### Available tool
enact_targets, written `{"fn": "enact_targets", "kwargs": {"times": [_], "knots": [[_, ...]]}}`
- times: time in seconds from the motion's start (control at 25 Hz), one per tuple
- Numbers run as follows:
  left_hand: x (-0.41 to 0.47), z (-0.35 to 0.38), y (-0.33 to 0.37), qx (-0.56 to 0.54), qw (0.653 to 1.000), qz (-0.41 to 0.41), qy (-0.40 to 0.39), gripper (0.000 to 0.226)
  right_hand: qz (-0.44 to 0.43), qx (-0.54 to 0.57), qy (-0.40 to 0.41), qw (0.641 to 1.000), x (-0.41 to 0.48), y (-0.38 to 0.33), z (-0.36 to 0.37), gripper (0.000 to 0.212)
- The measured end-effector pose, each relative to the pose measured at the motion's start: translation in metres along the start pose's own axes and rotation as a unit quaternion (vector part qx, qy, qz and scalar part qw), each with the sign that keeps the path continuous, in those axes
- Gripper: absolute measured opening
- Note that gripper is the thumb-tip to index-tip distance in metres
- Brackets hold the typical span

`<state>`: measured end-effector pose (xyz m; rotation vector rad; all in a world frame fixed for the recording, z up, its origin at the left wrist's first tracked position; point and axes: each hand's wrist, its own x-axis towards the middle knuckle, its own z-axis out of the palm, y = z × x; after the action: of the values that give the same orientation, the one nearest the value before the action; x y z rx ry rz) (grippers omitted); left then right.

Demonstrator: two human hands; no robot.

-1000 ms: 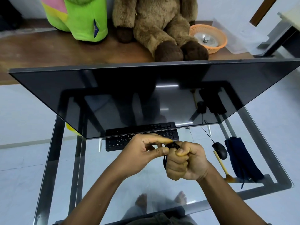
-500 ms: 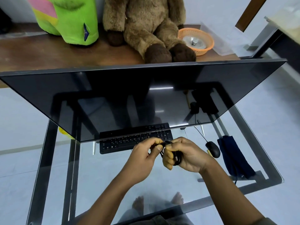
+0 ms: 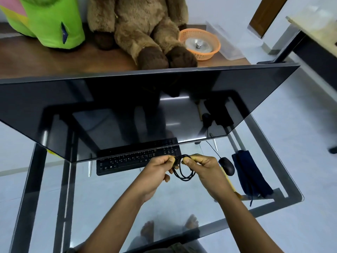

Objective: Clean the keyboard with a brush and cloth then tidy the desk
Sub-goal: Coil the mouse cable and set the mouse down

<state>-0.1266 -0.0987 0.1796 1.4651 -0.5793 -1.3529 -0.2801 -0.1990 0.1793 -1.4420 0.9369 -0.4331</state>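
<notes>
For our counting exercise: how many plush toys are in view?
2: a bright green plush toy far left, a brown furry teddy bear beside it, on the wooden tabletop; others may be hidden.

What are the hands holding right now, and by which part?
A coiled black cable. The left hand and the right hand each pinch the top of the coil, side by side; the loops hang below.

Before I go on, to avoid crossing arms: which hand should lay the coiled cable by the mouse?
Probably right: the right hand pinches the cable, beside the mouse; the left hand sits farther.
</notes>
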Motion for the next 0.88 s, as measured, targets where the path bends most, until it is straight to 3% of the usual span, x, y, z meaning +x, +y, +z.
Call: {"fn": "enact_targets", "kwargs": {"times": [0.16, 0.32, 0.52, 0.64, 0.76, 0.88], "knots": [[0.016, 0.023, -0.003, -0.042, 0.999, -0.018, -0.021, 0.034, 0.001, 0.014, 0.02, 1.0, 0.003, 0.005, -0.027, 0.009], [0.038, 0.047, -0.012, 0.115, 0.991, 0.071, 0.002, 0.017, 0.029, 0.019, 0.026, 0.999, 0.013, 0.023, -0.055, 0.012], [0.077, 0.076, -0.047, 0.305, 0.942, 0.104, 0.094, 0.015, 0.116, 0.06, 0.009, 0.991, 0.035, 0.062, -0.089, 0.03], [0.099, 0.089, -0.071, 0.247, 0.964, 0.04, 0.087, 0.014, 0.146, 0.042, -0.001, 0.988, 0.044, 0.089, -0.105, 0.034], [0.121, 0.096, -0.093, 0.175, 0.979, -0.034, 0.101, 0.015, 0.169, -0.015, 0.041, 0.985, 0.048, 0.122, -0.13, 0.033], [0.145, 0.099, -0.114, 0.122, 0.981, -0.077, 0.133, 0.014, 0.174, -0.233, 0.094, 0.952, 0.045, 0.165, -0.165, 0.02]]}}
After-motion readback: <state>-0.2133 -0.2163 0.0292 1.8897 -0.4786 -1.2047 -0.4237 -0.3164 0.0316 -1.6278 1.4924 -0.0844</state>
